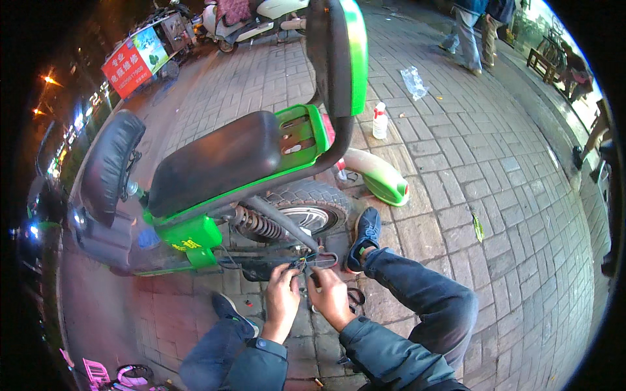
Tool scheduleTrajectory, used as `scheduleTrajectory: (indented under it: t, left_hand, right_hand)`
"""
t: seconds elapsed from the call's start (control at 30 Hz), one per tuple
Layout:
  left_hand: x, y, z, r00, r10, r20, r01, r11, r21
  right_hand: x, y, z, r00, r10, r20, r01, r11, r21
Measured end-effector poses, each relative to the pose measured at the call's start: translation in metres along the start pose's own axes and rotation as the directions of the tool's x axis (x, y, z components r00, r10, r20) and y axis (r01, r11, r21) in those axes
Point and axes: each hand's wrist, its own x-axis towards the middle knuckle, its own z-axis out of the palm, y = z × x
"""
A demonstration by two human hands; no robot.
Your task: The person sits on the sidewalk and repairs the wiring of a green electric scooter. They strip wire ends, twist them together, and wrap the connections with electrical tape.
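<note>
Bending over the scooter (pixel 215 150), I have both hands low in the middle of the frame, at the thin wires (pixel 302 262) beneath its dark frame tube. The fingers of my left hand (pixel 282 301) curl toward the thumb at those wires; my right hand (pixel 330 298), just beside it, is bent inward likewise. The tips are too small for me to tell whether either is pinching a strand. Above the wires are the rear wheel (pixel 323 207) and the coil spring (pixel 257 223). Right of the wheel, a green-ended curved piece (pixel 386 182) lies on the paving (pixel 502 208), with a white bottle (pixel 379 124) upright farther up, toward upper centre-right.
</note>
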Motion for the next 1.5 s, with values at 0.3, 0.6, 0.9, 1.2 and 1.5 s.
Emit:
scheduleTrajectory:
  t: [0.3, 0.6, 0.9, 1.2, 1.5]
  left_hand:
    - [-0.003, 0.011, -0.006, 0.998, -0.003, 0.057, -0.003, 0.994, 0.105]
    - [0.000, 0.009, 0.008, 0.997, -0.055, -0.051, 0.059, 0.995, 0.077]
    - [0.000, 0.004, 0.005, 0.998, -0.009, -0.058, 0.015, 0.995, 0.099]
    - [0.002, 0.014, 0.007, 0.979, 0.174, -0.111, -0.120, 0.918, 0.378]
    - [0.002, 0.014, 0.011, 0.992, 0.088, -0.096, -0.063, 0.970, 0.237]
  right_hand:
    - [0.002, 0.004, 0.010, 0.899, 0.369, 0.237, -0.419, 0.882, 0.215]
    - [0.009, 0.012, 0.011, 0.735, 0.576, 0.358, -0.678, 0.619, 0.397]
    - [0.020, 0.004, 0.009, 0.535, 0.598, 0.597, -0.808, 0.156, 0.568]
    - [0.018, 0.012, 0.009, 0.483, 0.559, 0.674, -0.755, -0.125, 0.644]
    - [0.019, 0.014, 0.006, 0.500, 0.567, 0.655, -0.776, -0.043, 0.630]
